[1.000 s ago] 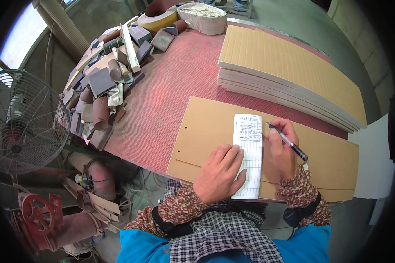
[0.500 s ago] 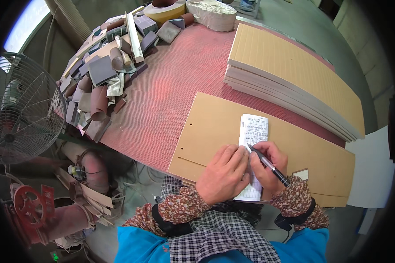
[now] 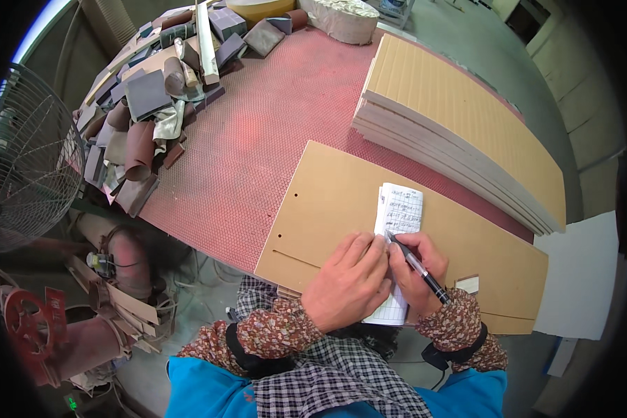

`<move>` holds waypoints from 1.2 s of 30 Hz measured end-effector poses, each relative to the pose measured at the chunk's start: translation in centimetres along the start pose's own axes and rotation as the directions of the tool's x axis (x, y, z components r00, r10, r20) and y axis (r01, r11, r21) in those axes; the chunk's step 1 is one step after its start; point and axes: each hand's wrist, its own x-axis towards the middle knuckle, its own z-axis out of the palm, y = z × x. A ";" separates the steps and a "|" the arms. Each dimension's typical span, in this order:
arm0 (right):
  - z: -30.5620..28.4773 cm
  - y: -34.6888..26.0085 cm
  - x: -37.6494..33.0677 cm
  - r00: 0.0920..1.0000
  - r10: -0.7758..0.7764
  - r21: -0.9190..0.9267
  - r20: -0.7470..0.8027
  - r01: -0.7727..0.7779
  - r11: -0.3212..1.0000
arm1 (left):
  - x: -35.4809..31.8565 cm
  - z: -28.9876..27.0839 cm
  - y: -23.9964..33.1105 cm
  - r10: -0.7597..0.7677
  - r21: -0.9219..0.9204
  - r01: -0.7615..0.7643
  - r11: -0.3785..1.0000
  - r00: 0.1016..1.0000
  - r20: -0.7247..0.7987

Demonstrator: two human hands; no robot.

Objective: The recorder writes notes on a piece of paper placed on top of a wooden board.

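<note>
A narrow folded notebook [image 3: 403,209] with a grid and rows of handwriting lies on a tan drilled board [image 3: 327,182]. My right hand [image 3: 419,270] grips a black and silver pen [image 3: 419,267], its tip against the page below the written lines. Beside it, my left hand [image 3: 348,282] rests flat across the notebook's left edge and the board, fingers stretched out and holding nothing. The fingertips of both hands are close together at the page. The lower part of the notebook is partly covered by my hands.
A stack of tan boards [image 3: 460,118] stands at the back right of the red textured table [image 3: 251,132]. Sanding blocks and rolled abrasive sheets [image 3: 146,94] pile up at the far left. A wire fan [image 3: 28,160] and a red handwheel [image 3: 29,322] are off the table's left side.
The whole view has shifted slightly, so the table and hands sit a little further left. The pen stays in my right hand at the page, and my left hand keeps its place.
</note>
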 end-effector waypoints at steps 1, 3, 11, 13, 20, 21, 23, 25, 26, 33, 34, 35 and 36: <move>0.1 0.0 0.1 1.000 0.010 0.009 -0.005 -0.010 1.000 | 0.0 0.0 0.0 0.001 0.004 -0.001 1.000 1.000 0.003; 0.1 0.0 0.1 1.000 0.023 0.018 -0.009 -0.022 1.000 | 0.0 -0.1 0.0 0.000 0.008 0.000 1.000 1.000 0.006; -0.2 -0.2 0.4 1.000 -0.008 -0.043 0.019 0.009 0.999 | 0.2 -0.1 0.1 -0.002 0.018 0.002 1.000 1.000 0.028; -0.2 -0.2 0.4 1.000 -0.012 -0.045 0.021 0.013 0.999 | 0.2 -0.1 0.1 -0.002 0.025 0.001 1.000 1.000 0.029; -0.1 0.1 0.5 0.999 -0.042 -0.048 0.017 0.043 0.998 | 0.2 -0.1 0.1 -0.004 0.017 0.003 1.000 0.999 0.037; -0.1 0.1 0.5 0.999 -0.040 -0.048 0.015 0.041 0.998 | 0.2 -0.1 0.1 -0.005 0.018 0.004 1.000 0.999 0.040; -0.1 0.1 0.4 0.999 -0.034 -0.064 0.015 0.034 0.997 | 0.2 -0.1 0.1 -0.006 0.017 0.006 1.000 0.999 0.044; -0.2 0.0 0.5 0.999 -0.033 -0.071 0.016 0.034 0.997 | 0.2 -0.1 0.1 -0.008 0.018 0.007 1.000 0.999 0.039; -0.2 0.0 0.5 0.999 -0.034 -0.079 0.018 0.035 0.996 | 0.2 -0.1 0.1 -0.008 0.018 0.007 1.000 0.999 0.040; -0.1 -0.1 0.4 1.000 -0.009 -0.077 0.007 0.009 0.997 | 0.2 -0.2 0.1 -0.012 0.014 0.011 1.000 0.999 0.043; -0.1 0.0 0.4 1.000 -0.009 -0.075 0.003 0.009 0.997 | 0.2 -0.2 0.1 -0.015 0.011 0.014 1.000 0.999 0.046; -0.1 0.1 0.4 1.000 -0.010 -0.074 0.000 0.010 0.997 | 0.2 -0.2 0.1 -0.011 0.013 0.010 1.000 0.999 0.044; 0.0 0.1 0.4 1.000 -0.010 -0.074 -0.001 0.010 0.997 | 0.2 -0.2 0.1 -0.010 0.013 0.009 1.000 0.999 0.045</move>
